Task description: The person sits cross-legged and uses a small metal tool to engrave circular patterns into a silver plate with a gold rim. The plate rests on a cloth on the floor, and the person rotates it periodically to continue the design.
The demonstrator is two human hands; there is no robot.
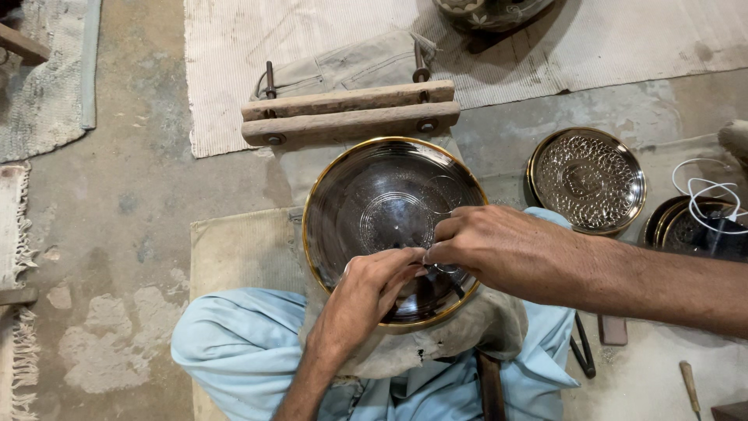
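Fingertips of both hands meet over the lower right of a dark round metal plate (389,210) with a gold-coloured rim, which rests tilted on a padded support across the person's lap. The left hand (366,292) comes up from below, fingers pressed together and pinching what looks like a thin tool against the plate's surface; the tool itself is too small to make out. The right hand (499,253) reaches in from the right, its fingers also closed in a pinch at the same spot, touching the left fingertips. So the working point lies just ahead of the left hand and at the leftward tip of the right one, both equally near. Beyond the plate's far rim sits a wooden clamp (351,113). Further right on the floor lies an embossed plate (586,181), with stacked dark plates (686,226) beside it.
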